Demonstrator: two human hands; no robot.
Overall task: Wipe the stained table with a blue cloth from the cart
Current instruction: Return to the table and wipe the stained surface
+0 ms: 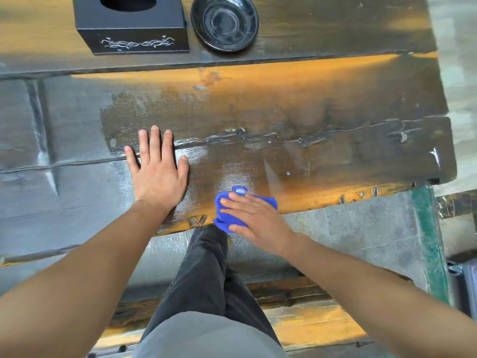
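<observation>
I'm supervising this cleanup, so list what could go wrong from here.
1. The blue cloth sits at the table's near edge under the right hand; it could slip off.
2. The left hand braces flat on shiny, seemingly wet wood and may slide.
3. Wider strokes might reach the black bowl.

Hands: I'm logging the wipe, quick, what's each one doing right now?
Left hand: open, flat on the table, holding nothing.
Right hand: pressed on the blue cloth, near the table's front edge.
</observation>
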